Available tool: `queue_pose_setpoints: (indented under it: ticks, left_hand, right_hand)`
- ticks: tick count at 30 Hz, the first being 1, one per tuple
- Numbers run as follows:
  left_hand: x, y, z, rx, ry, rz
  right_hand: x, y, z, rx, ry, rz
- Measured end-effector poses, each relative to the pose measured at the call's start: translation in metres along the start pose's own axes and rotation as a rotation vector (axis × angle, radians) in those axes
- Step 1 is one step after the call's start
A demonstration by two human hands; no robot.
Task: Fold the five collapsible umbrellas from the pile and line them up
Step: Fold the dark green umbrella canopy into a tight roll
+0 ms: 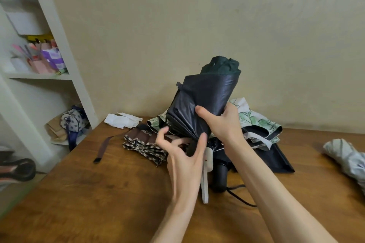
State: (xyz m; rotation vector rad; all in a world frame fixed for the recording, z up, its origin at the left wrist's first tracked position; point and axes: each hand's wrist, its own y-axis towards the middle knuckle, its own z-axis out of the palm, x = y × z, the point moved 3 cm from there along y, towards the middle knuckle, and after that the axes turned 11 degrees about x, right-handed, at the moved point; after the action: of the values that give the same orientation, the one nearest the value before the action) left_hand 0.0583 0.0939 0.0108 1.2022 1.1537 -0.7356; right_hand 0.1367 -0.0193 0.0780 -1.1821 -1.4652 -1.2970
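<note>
Holding a dark green collapsible umbrella with a glossy black lining (205,102) upright above the middle of the brown wooden table (98,193); canopy half wrapped, pleats loose at the lower end. Right hand (223,122) clasps the canopy from the 3 o'clock side, thumb across the black fabric. Left hand (183,156) at the bundle's 6 o'clock end, fingers spread and pinching at the gathered folds; not a full clench. Cannot tell whether the strap is found.

Pile directly behind and beneath the hands:
- brown checked folding umbrella (144,144) at 9 o'clock, collapsed but unrolled, strap trailing loose
- white umbrella with green leaf print (254,122) at 2 o'clock, fabric slack
- navy blue umbrella with black handle (276,156) at 4 o'clock, also slack

Grey-white umbrella (347,156) lies alone at the table's far 3 o'clock edge, looks rolled; likely the first finished.

Judgement: one possibly done, second in hand and mid-wrap, three untouched. No line formed yet.
</note>
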Motion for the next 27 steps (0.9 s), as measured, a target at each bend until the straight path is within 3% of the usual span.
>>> queue_pose_setpoints:
  ticks: [3, 6, 13, 15, 19, 23, 27]
  left_hand:
    - [-0.005, -0.003, 0.005, 0.044, 0.376, 0.189]
    - [0.000, 0.001, 0.005, 0.071, 0.472, 0.174]
    - [0.003, 0.009, -0.006, 0.003, 0.090, 0.046]
    - [0.006, 0.015, -0.010, 0.074, -0.070, -0.016]
    - [-0.001, 0.017, -0.019, 0.170, -0.270, -0.070]
    - [0.001, 0.024, -0.031, 0.187, -0.254, -0.076]
    - [0.004, 0.029, -0.039, 0.157, -0.226, -0.081]
  right_hand:
    - [0.001, -0.002, 0.002, -0.021, -0.095, -0.030]
    - [0.003, -0.007, 0.004, 0.017, -0.118, -0.002]
    - [0.017, -0.019, 0.004, 0.285, 0.086, -0.080]
    - [0.016, -0.017, -0.008, 0.240, 0.167, -0.081]
    - [0.006, -0.010, -0.044, -0.096, 0.081, -0.169]
    - [-0.009, -0.006, -0.064, -0.010, -0.221, -0.159]
    - [-0.018, -0.007, -0.076, 0.075, -0.029, -0.071]
